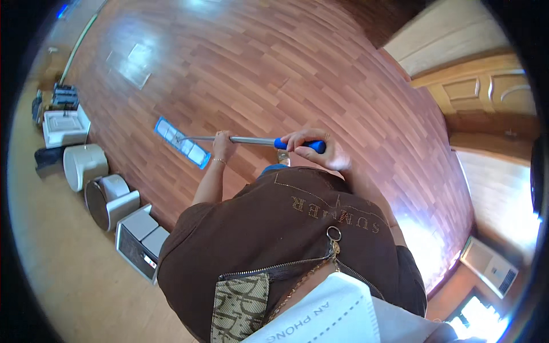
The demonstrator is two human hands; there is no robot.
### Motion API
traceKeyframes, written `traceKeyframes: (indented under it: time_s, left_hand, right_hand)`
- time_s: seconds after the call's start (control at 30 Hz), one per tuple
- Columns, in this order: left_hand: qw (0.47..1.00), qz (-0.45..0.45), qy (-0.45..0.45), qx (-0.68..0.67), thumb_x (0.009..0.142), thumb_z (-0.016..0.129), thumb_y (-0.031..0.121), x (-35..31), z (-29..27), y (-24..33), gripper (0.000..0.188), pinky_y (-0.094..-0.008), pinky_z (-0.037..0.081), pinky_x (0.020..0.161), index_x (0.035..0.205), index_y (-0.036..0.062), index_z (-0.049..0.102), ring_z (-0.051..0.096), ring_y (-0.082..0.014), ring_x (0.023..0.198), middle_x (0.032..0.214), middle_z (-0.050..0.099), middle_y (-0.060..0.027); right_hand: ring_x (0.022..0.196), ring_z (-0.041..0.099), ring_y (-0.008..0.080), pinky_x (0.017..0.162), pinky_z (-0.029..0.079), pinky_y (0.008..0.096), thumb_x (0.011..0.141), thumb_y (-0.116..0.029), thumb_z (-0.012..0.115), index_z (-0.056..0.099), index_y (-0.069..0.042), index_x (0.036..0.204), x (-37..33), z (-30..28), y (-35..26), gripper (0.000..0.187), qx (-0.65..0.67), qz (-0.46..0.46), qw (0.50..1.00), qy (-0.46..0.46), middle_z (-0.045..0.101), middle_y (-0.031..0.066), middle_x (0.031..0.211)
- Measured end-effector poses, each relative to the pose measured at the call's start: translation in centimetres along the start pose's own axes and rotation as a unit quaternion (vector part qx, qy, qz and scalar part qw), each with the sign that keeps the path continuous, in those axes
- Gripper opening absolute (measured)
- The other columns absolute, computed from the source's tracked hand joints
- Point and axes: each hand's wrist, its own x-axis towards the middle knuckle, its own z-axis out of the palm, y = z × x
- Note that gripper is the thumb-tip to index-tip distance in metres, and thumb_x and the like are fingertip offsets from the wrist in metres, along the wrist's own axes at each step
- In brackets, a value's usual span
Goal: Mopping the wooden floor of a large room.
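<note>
I hold a flat mop by its metal pole (pixel 251 140), which runs nearly level across the picture. My left hand (pixel 223 146) is wrapped round the pole on the side toward the mop head. Farther along, my right hand (pixel 314 147) grips the blue handle (pixel 318 147) at the pole's end. The mop head (pixel 182 143), a long blue rectangle with a pale top, lies slantwise on the wood-patterned floor (pixel 320 74) to the left of my hands. Its underside is hidden.
Along the left wall stand a white cabinet (pixel 66 127), a rounded cream chair (pixel 84 166), another round seat (pixel 106 197) and a white-and-dark table or cabinet (pixel 137 251). A carved wooden piece (pixel 486 86) stands at the right. A pale boxy unit (pixel 489 267) is at lower right.
</note>
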Motion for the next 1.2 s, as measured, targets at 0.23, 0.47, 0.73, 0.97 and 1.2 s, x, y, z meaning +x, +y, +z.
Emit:
traceKeyframes:
  time_s: [0.23, 0.47, 0.73, 0.97, 1.2]
  left_hand:
    - [0.991, 0.107, 0.038, -0.066, 0.077, 0.064, 0.023, -6.8, -3.2, 0.9, 0.021, -0.0464, 0.048, 0.070, 0.061, 0.0092, 0.062, 0.060, -0.0363, 0.074, 0.071, 0.064, -0.0144]
    - [0.947, 0.290, -0.055, -0.128, 0.075, 0.067, 0.020, -9.3, 1.4, 17.4, 0.030, -0.0450, 0.045, 0.065, 0.057, 0.0066, 0.047, 0.058, -0.0362, 0.066, 0.063, 0.056, -0.0137]
    - [0.846, 0.475, -0.178, -0.161, 0.076, 0.066, 0.020, -16.6, 14.1, 37.1, 0.027, -0.0445, 0.046, 0.062, 0.060, 0.0075, 0.049, 0.058, -0.0346, 0.068, 0.064, 0.057, -0.0128]
    - [0.727, 0.609, -0.249, -0.196, 0.070, 0.061, 0.022, -30.0, 17.4, 47.3, 0.021, -0.0490, 0.046, 0.060, 0.056, 0.0093, 0.052, 0.057, -0.0362, 0.061, 0.059, 0.055, -0.0143]
    - [0.624, 0.700, -0.317, -0.142, 0.066, 0.062, 0.024, -42.1, 5.0, 35.2, 0.013, -0.0463, 0.053, 0.066, 0.063, 0.0106, 0.062, 0.064, -0.0339, 0.070, 0.067, 0.063, -0.0133]
  right_hand:
    - [0.104, 0.061, 0.0290, 0.094, 0.046, 0.0410, 0.085, -0.002, 0.060, 0.062, 0.002, 0.087, -7.8, 12.2, -6.9, 0.005, -0.026, -0.048, 0.989, 0.135, 0.068, 0.0110, 0.085]
    - [0.088, 0.065, 0.0296, 0.094, 0.048, 0.0461, 0.076, 0.004, 0.061, 0.062, 0.003, 0.081, -25.1, 12.9, -10.2, 0.004, -0.119, -0.104, 0.952, 0.263, 0.064, 0.0135, 0.079]
    - [0.092, 0.066, 0.0359, 0.083, 0.053, 0.0452, 0.074, 0.004, 0.064, 0.060, -0.002, 0.085, -45.3, 14.1, -9.5, 0.013, -0.269, -0.070, 0.864, 0.420, 0.065, 0.0146, 0.085]
    - [0.079, 0.069, 0.0335, 0.073, 0.054, 0.0399, 0.059, -0.002, 0.062, 0.060, -0.001, 0.073, -54.2, 26.0, -9.5, 0.014, -0.359, -0.079, 0.698, 0.614, 0.067, 0.0153, 0.074]
    - [0.065, 0.068, 0.0284, 0.056, 0.051, 0.0349, 0.078, -0.035, 0.068, 0.057, -0.002, 0.085, -48.2, 49.8, -9.8, 0.035, -0.583, -0.119, 0.570, 0.567, 0.067, 0.0126, 0.070]
